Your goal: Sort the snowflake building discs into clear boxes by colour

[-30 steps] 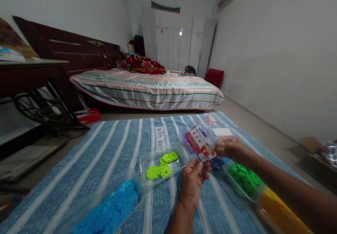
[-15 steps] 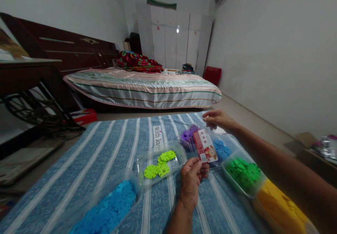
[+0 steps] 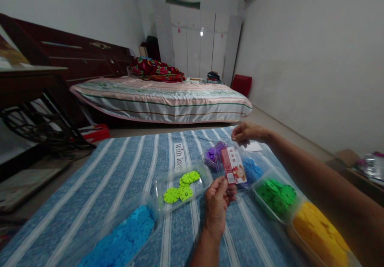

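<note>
In the head view my left hand [image 3: 217, 197] pinches the lower edge of a clear plastic package with a red-and-white printed label [image 3: 233, 165], showing a cartoon figure. Just above the package's far end is my right hand [image 3: 243, 133], fingers pressed together; what they hold, if anything, cannot be made out. Behind the package lie purple pieces [image 3: 213, 155] and blue pieces [image 3: 253, 168], partly covered by it. Left of my left hand, a clear tray [image 3: 160, 185] holds several yellow-green notched discs [image 3: 185, 193].
A tub of bright blue pieces [image 3: 126, 235] stands front left. Green discs [image 3: 276, 195] and yellow pieces [image 3: 319, 235] fill containers on the right. A white card [image 3: 253, 147] lies by my right wrist. Beneath is a striped cloth [image 3: 126, 171]; a bed [image 3: 168, 103] stands beyond.
My right hand has shifted slightly, its fingers drawn closer together and lower, uncovering more of the white card. My left hand still holds the package, almost unmoved.
</note>
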Action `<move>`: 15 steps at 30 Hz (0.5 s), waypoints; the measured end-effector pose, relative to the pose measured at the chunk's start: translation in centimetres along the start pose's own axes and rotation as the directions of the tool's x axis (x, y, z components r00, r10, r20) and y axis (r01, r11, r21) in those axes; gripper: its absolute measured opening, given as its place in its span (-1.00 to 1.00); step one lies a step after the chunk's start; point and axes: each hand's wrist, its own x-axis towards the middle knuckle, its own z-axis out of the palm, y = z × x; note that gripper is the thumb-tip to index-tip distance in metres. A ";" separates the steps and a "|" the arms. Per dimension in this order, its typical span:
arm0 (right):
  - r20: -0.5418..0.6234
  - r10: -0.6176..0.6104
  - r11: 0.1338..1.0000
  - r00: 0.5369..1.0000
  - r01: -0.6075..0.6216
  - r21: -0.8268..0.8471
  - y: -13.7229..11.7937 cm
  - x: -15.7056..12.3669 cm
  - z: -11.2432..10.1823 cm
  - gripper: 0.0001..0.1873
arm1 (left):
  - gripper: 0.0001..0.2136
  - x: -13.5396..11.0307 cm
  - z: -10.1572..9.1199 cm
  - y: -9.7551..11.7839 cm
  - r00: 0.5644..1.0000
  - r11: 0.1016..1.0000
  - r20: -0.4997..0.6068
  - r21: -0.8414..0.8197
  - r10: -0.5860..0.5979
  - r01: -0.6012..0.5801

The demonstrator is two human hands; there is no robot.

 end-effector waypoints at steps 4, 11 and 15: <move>-0.103 0.009 0.997 0.995 0.000 0.080 1.0 -0.2 0.2 -0.71 | -0.63 0.0 0.1 0.1 1.000 0.999 -0.011 -0.034 -0.005 0.004; -0.351 0.066 0.968 0.934 0.025 0.250 4.1 0.7 0.4 -0.68 | -0.65 -0.1 0.2 0.2 0.998 0.998 -0.055 -0.054 -0.034 0.031; -0.454 0.140 0.943 0.880 0.020 0.331 5.6 1.5 0.8 -0.73 | -0.65 -0.2 0.2 0.3 0.999 0.999 -0.033 -0.009 -0.043 0.043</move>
